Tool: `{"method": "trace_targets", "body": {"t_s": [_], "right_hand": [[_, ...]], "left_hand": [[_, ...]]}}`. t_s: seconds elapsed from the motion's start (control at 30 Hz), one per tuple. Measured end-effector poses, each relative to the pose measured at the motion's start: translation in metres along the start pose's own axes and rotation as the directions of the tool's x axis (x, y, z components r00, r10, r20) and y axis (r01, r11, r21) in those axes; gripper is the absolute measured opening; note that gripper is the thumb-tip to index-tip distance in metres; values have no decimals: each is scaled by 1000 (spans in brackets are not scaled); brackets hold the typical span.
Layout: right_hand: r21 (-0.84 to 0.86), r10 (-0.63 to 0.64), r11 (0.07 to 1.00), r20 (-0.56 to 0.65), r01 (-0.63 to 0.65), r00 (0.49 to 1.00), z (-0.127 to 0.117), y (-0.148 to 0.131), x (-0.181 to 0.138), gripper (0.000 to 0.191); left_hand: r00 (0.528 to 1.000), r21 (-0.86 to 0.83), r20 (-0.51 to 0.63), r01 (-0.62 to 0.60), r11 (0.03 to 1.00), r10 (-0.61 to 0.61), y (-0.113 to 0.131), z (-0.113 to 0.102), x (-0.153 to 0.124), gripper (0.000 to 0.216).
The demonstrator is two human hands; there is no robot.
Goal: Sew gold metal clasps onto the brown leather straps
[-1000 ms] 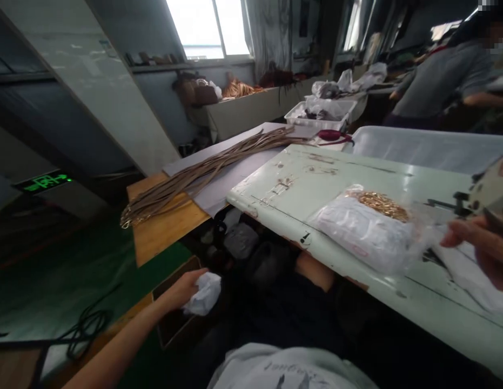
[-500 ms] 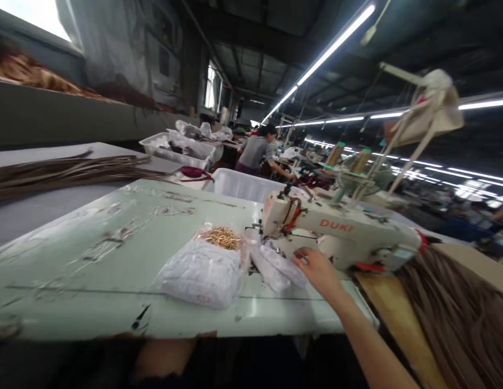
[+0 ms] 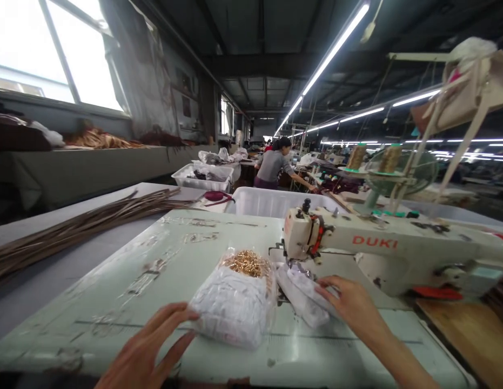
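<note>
A clear plastic bag (image 3: 233, 310) of white, folded-looking contents lies on the pale green sewing table (image 3: 146, 292). Small gold-coloured metal pieces (image 3: 247, 263) show at its far end. My left hand (image 3: 154, 346) is at the bag's left edge, fingers apart, with the fingertips at the plastic. To the right, a soft white plastic bag (image 3: 303, 297) lies beside the needle area of the sewing machine (image 3: 302, 232), with shiny bits at its far end. Thumb and fingers of my right hand (image 3: 348, 302) pinch its right edge.
Brown strips (image 3: 89, 227) lie on the grey table at left. A white plastic bin (image 3: 271, 202) stands behind my table, and a dark red item (image 3: 214, 198) rests near it. A person (image 3: 273, 165) leans over farther back. A wooden board (image 3: 465, 335) is at right.
My left hand has come into view from below and reached the clear bag. My right hand stays at the soft white bag. The view has turned, bringing more window into sight.
</note>
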State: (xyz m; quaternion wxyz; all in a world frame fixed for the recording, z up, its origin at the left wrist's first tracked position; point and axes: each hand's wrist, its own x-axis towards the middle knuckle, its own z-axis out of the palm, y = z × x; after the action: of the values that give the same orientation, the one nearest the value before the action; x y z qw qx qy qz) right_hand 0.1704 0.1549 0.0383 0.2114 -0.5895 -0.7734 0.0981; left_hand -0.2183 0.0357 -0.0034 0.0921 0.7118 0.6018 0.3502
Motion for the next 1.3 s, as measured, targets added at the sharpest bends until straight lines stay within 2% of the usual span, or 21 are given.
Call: {"method": "trace_targets", "body": {"t_s": [0.1, 0.23, 0.3, 0.43, 0.53, 0.63, 0.7, 0.8, 0.87, 0.97, 1.03, 1.13, 1.23, 1.3], "right_hand": [[136, -203, 971, 26, 198, 979, 1, -43, 4, 37], [203, -458, 880, 120, 430, 881, 21, -91, 28, 28], [141, -469, 882, 176, 450, 865, 34, -101, 47, 26], [36, -376, 923, 309, 384, 874, 49, -102, 78, 16], [48, -348, 929, 447, 366, 824, 47, -103, 91, 15], [-42, -339, 908, 511, 416, 790, 43, -109, 93, 16], [-117, -312, 899, 502, 421, 807, 43, -113, 92, 15], [-138, -269, 924, 428, 356, 863, 47, -113, 88, 16], [-127, -270, 935, 356, 332, 895, 50, -110, 86, 14], [-132, -305, 928, 264, 348, 915, 49, -110, 83, 10], [-127, -332, 922, 221, 365, 917, 43, -116, 84, 10], [-70, -379, 915, 192, 398, 905, 33, -131, 91, 10], [75, -428, 904, 171, 422, 887, 23, -140, 99, 10], [244, -419, 895, 170, 374, 892, 18, -137, 102, 14]], "left_hand": [[981, 66, 91, -178, 982, 172, 25, 4, 54, 30], [895, 32, 316, -341, 939, 315, 42, 16, 110, 30], [859, 60, 399, -373, 926, 320, 41, 17, 124, 29], [842, 129, 452, -389, 912, 295, 33, 10, 131, 20], [823, 99, 480, -394, 914, 303, 31, 6, 125, 24], [836, 70, 472, -351, 934, 279, 32, 6, 118, 21], [842, 45, 466, -329, 943, 272, 32, 8, 114, 18], [848, 9, 458, -304, 953, 266, 31, 12, 115, 16], [880, -7, 406, -266, 964, 246, 29, 16, 119, 17], [926, -43, 300, -227, 973, 230, 28, 24, 129, 20], [921, -77, 287, -251, 965, 263, 30, 27, 137, 26], [914, -136, 281, -264, 955, 293, 38, 30, 147, 27], [951, -199, 207, -189, 961, 230, 42, 32, 154, 21], [976, -250, 146, -120, 961, 160, 40, 35, 156, 19]]}}
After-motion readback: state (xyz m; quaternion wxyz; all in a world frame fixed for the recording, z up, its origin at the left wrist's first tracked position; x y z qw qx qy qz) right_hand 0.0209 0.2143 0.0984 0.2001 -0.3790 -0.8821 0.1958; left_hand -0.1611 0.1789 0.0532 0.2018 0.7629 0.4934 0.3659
